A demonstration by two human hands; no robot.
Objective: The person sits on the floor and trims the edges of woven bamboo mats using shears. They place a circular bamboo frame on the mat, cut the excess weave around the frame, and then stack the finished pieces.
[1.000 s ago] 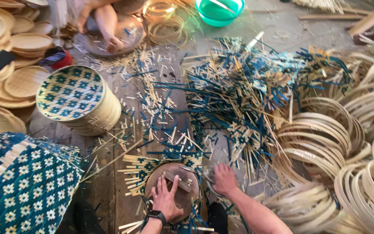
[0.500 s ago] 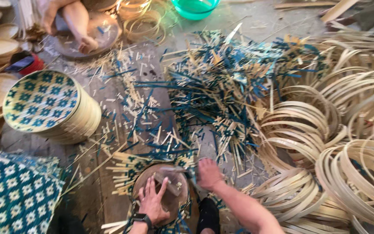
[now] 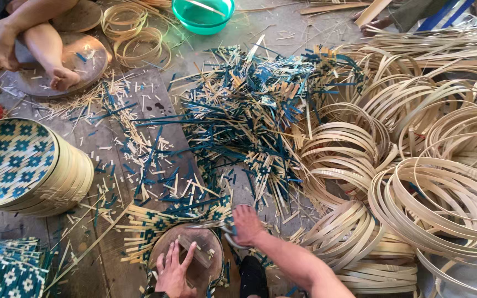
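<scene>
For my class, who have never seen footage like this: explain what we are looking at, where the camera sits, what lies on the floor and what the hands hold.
One camera, worn on a person's head, looks down at their own bare hands. The left hand presses a small wooden block on a round wooden disc laid over a blue-and-tan woven mat. The right hand grips a metal tool at the disc's edge; which kind is unclear. Around lie trimmed blue and tan bamboo strips, pale bamboo hoops, a stack of round woven trays and a green plastic bowl. Another person's bare feet show top left.
</scene>
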